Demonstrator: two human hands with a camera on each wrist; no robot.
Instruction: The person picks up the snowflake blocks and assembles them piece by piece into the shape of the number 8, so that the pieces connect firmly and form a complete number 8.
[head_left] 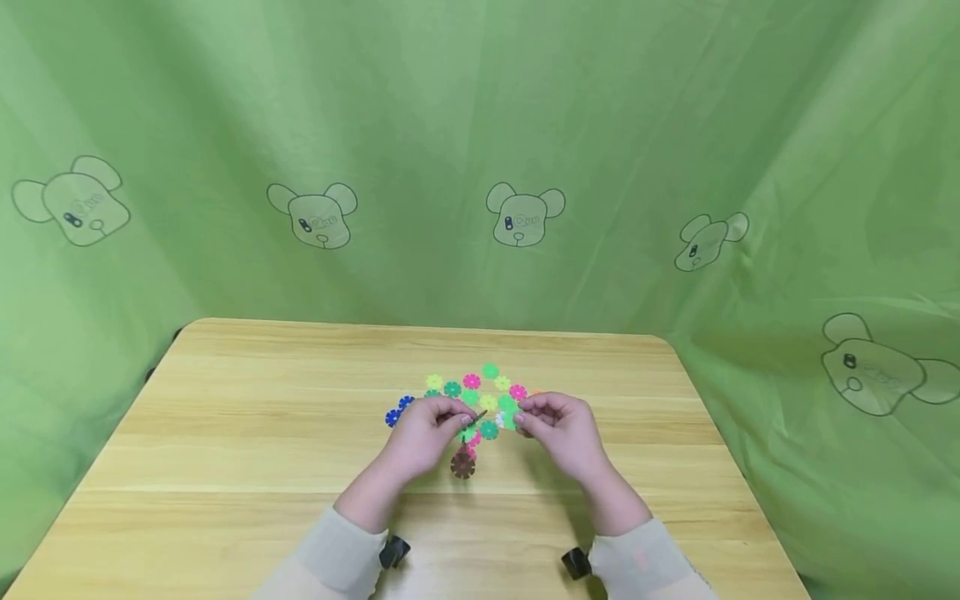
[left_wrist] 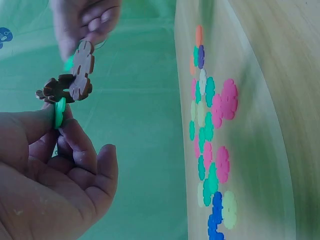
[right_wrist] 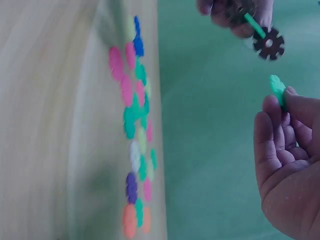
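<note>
My left hand (head_left: 423, 437) pinches a small cluster of notched plastic flower discs between thumb and fingertips. The cluster has a green disc (left_wrist: 60, 114) at the fingertips, joined to brown discs (left_wrist: 82, 70) set at angles to each other. One brown disc (head_left: 462, 465) hangs lowest in the head view. Across from it, my right hand (head_left: 562, 429) pinches a single bright green disc (right_wrist: 276, 87) by its edge, its other fingers loosely curled. In the right wrist view a gap separates this disc from the nearer brown disc (right_wrist: 268, 43). Both hands are raised above the table.
Loose flower discs lie scattered on the wooden table (head_left: 225, 433) beyond and beneath the hands, among them blue (head_left: 406, 403), pink (head_left: 471, 381), yellow (head_left: 435, 381) and teal (head_left: 489, 430) ones. A green curtain (head_left: 420, 275) printed with bear heads hangs behind the table and along its sides.
</note>
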